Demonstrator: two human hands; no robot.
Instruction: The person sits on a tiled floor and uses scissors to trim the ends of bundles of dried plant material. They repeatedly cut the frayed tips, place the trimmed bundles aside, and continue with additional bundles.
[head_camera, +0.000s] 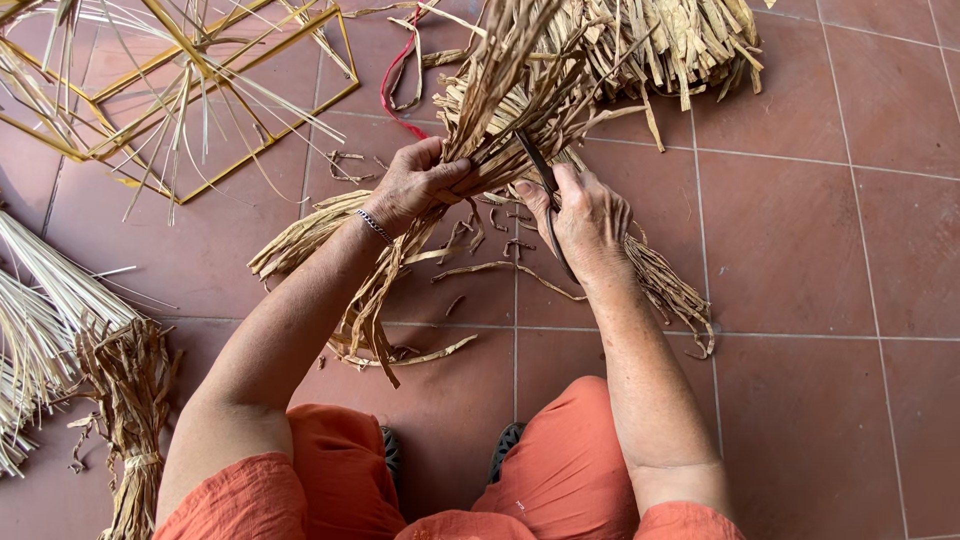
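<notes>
The left hand (415, 185) squeezes a bunch of dry leaves (500, 90). The right hand (580, 220) grips dark scissors (545, 185). A yellow frame (200, 100) lies nearby.

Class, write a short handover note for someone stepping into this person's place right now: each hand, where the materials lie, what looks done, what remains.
Left hand: grips a bundle of dry tan straw strips.
Right hand: holds dark metal scissors, blades at the bundle.
Done: short cut straw scraps lie on the red floor tiles.
Left: the bundle's ends look uneven, so trimming seems unfinished. More loose straw lies ahead.
</notes>
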